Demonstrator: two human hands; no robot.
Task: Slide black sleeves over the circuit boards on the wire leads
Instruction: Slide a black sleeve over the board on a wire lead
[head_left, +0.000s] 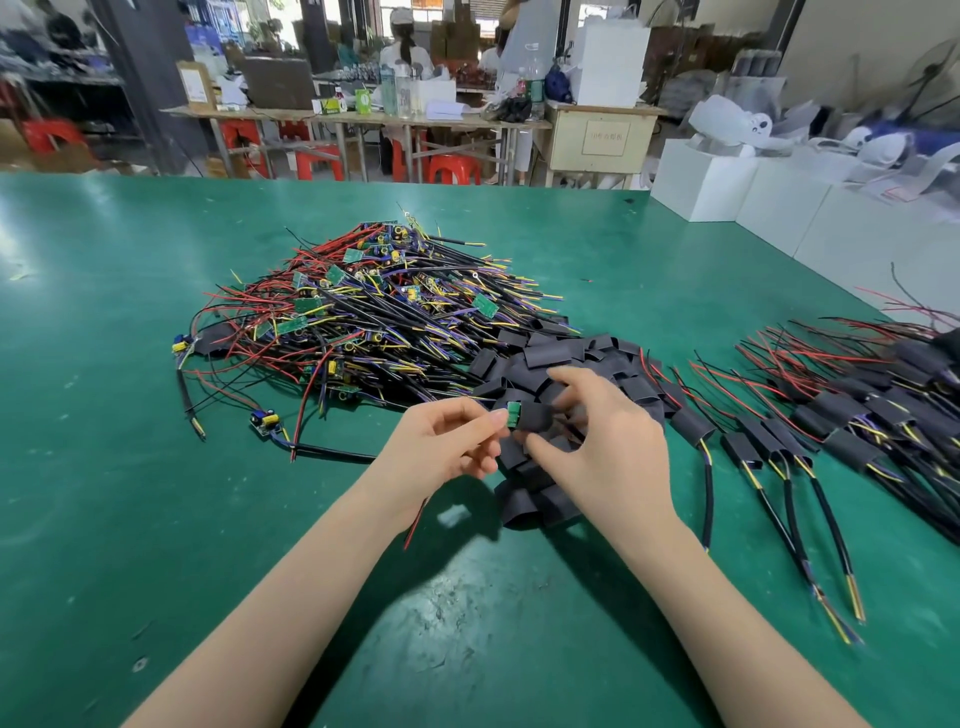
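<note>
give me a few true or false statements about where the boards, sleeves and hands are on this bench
1. The left hand pinches a green circuit board. True.
2. The black sleeve in the right hand fully covers that board. False: the board's green end still shows outside the sleeve.
3. The finished sleeved leads lie to the person's right on the green mat. True.
4. The pile of bare boards and wires sits to the right of the loose sleeves. False: it lies to their left and further back.
5. Both hands rest flat on the mat. False: both are raised, holding the parts.
</note>
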